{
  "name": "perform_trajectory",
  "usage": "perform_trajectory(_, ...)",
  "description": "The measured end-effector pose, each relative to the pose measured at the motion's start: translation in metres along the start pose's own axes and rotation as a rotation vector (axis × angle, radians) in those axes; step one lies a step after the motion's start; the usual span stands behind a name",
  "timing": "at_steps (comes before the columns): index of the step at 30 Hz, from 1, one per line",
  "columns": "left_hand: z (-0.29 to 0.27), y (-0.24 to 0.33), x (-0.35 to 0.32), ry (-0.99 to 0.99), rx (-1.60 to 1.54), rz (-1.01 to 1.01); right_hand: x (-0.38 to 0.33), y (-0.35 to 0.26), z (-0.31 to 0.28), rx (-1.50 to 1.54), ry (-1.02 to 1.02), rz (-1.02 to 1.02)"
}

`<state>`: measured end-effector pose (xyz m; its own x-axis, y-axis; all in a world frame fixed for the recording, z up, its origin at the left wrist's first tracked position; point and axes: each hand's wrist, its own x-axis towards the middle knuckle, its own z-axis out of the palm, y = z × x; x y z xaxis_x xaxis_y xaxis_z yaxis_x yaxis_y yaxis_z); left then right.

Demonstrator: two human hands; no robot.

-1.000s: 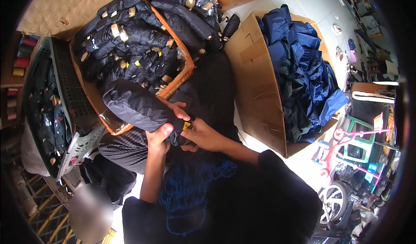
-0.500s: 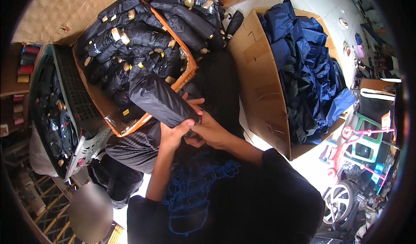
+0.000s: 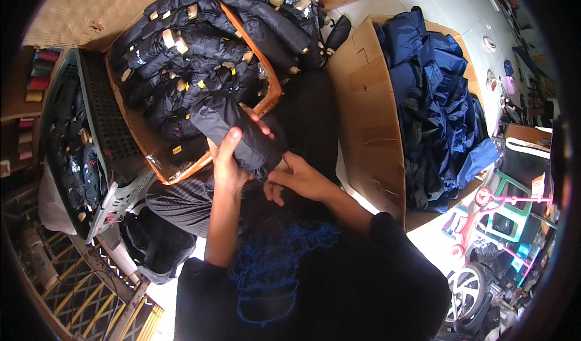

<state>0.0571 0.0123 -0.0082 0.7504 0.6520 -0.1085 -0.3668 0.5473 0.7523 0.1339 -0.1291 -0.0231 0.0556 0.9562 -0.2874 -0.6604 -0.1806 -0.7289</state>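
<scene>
A black rolled fabric bundle [image 3: 233, 132] lies slanted in front of my chest, over my lap. My left hand [image 3: 225, 162] wraps around its middle, thumb on the upper side and fingertips showing at the far edge. At the near end my right hand [image 3: 299, 177] is closed on the bundle's gathered fabric, thumb and index finger together. Just beyond my hands stands a cardboard box [image 3: 158, 170] with orange tape on its rim, full of similar black bundles [image 3: 200, 56] with beige tips.
On the right, a cardboard box [image 3: 366, 117] holds dark blue fabric pieces [image 3: 439, 92]. A green-grey plastic crate [image 3: 109, 141] with black bundles stands left. More bundles [image 3: 278, 23] lie at the back. A pink scooter [image 3: 472, 223] and a spoked wheel [image 3: 465, 289] are at lower right.
My left thumb has moved from the near end up onto the bundle's side. My right hand has come out to the near end, and the bundle stands a little steeper.
</scene>
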Motion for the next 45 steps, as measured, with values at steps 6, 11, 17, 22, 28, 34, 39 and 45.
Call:
perform_trajectory(6,0.011,-0.005,-0.01,0.023,0.034,-0.014,0.002,0.003,0.005,-0.085,0.107,0.107)
perform_trajectory(11,0.013,-0.011,-0.015,0.028,0.088,-0.071,0.004,0.007,0.019,-0.017,0.28,-0.016)
perform_trajectory(17,0.005,-0.022,-0.023,-0.051,0.113,-0.032,0.004,-0.008,0.007,0.03,0.157,0.06)
perform_trajectory(22,0.015,0.0,-0.012,0.143,-0.098,-0.098,0.008,-0.024,0.02,0.05,0.122,0.082)
perform_trajectory(28,-0.015,0.01,-0.003,0.132,-0.069,-0.262,0.011,-0.009,0.019,-0.337,0.207,0.01)
perform_trajectory(34,-0.011,0.01,-0.011,0.322,-0.093,-0.242,0.018,-0.024,0.023,-1.099,0.417,-0.74)
perform_trajectory(39,-0.012,0.012,-0.013,0.371,-0.025,-0.27,0.023,-0.04,0.022,-1.224,0.282,-0.749)
perform_trajectory(45,-0.017,0.011,-0.014,0.348,-0.057,-0.396,0.026,-0.036,0.022,-1.306,0.289,-0.785)
